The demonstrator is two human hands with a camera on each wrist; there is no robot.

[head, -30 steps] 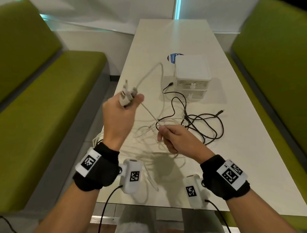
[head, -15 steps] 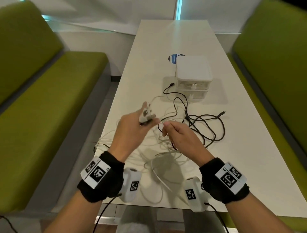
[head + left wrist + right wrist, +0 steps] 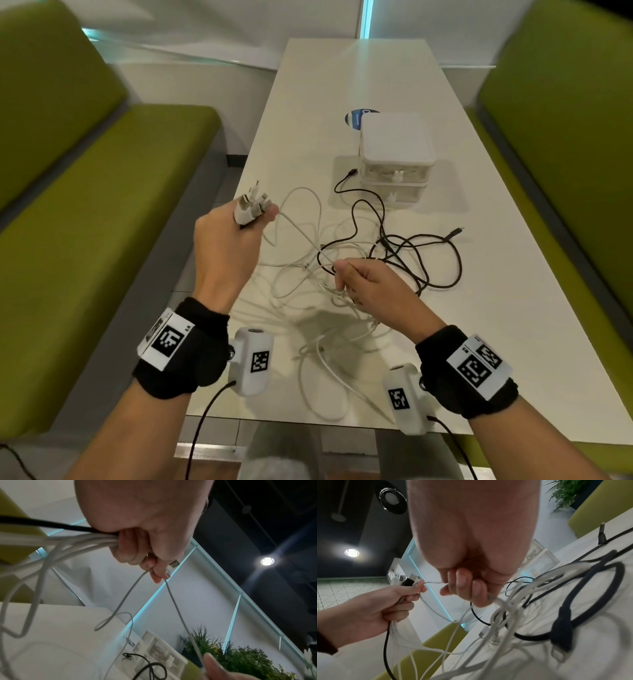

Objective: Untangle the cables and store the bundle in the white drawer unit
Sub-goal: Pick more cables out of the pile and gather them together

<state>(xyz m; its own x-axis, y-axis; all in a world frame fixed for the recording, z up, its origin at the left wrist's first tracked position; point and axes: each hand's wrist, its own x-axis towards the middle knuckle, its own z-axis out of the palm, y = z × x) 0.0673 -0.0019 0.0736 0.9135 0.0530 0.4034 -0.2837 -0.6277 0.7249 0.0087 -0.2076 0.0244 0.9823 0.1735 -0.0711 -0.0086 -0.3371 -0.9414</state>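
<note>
White cables (image 3: pixel 301 284) and a black cable (image 3: pixel 442 260) lie tangled on the white table (image 3: pixel 342 85). My left hand (image 3: pixel 236 240) is raised over the table's left edge and grips a bunch of cable ends and plugs (image 3: pixel 251 207), also seen as plugs (image 3: pixel 406 580); in the left wrist view its fingers (image 3: pixel 130 550) curl round white and black strands. My right hand (image 3: pixel 363 284) sits low over the tangle and pinches a thin white cable (image 3: pixel 433 582) running taut to the left hand. The white drawer unit (image 3: pixel 395 157) stands behind, both drawers shut.
Green benches (image 3: pixel 85 212) flank the table on both sides. A blue round sticker (image 3: pixel 354 118) lies behind the drawer unit. The black cable's free plug (image 3: pixel 457 231) points right, and another end (image 3: pixel 351 172) lies by the unit's left side.
The left hand dropped towards the right hand half a second ago, then lifted and moved left again with the plugs. The right hand stayed near the tangle, and the white strand between them drew taut.
</note>
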